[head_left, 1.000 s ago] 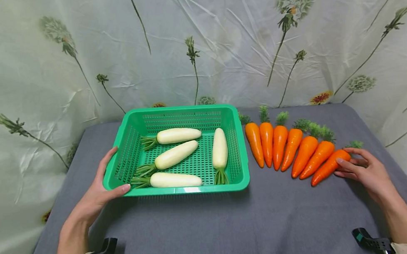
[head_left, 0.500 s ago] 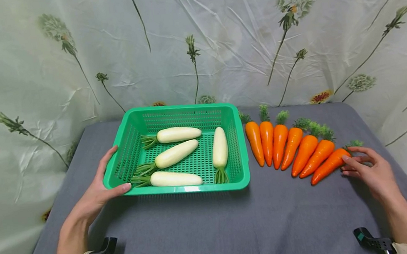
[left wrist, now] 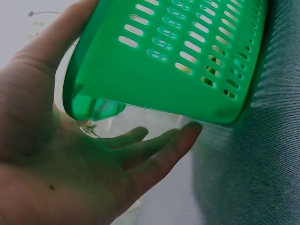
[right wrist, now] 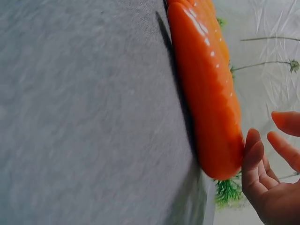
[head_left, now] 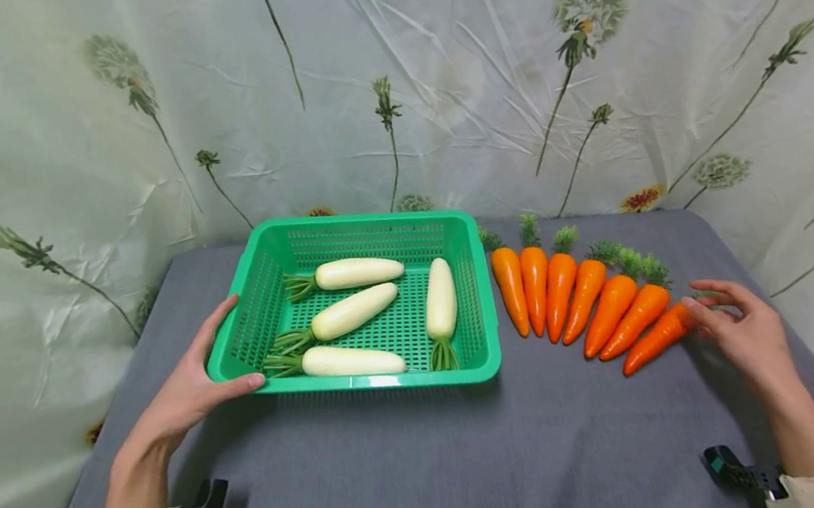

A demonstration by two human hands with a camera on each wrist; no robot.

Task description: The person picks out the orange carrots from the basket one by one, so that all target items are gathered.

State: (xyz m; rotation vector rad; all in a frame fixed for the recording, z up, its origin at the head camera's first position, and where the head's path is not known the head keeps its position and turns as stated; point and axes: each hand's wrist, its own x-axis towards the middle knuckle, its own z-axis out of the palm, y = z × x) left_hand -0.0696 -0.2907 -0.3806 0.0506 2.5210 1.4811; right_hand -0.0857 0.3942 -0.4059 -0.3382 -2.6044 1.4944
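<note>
My left hand (head_left: 192,389) holds the near left corner of a green plastic basket (head_left: 487,295), thumb on the front rim and fingers along the left side. In the left wrist view, the fingers (left wrist: 159,157) stretch along the basket's perforated wall (left wrist: 122,70). Several white radishes (head_left: 353,310) with green stems lie inside. My right hand (head_left: 752,340) is at the leafy end of the rightmost carrot (head_left: 654,343), which lies on the cloth. Its fingers are loosely bent and spread, with fingertips right at the carrot's thick end in the right wrist view; its leaves are partly hidden.
Several more orange carrots (head_left: 562,295) lie fanned out in a row right of the basket, leafy tops (head_left: 626,258) pointing away. A grey cloth (head_left: 431,469) covers the table. Behind hangs a pale curtain (head_left: 336,161) printed with dandelions.
My right hand has eased away from the rightmost carrot, drawing slightly right with its fingers loosening. The carrot, the basket and my left hand stay in place.
</note>
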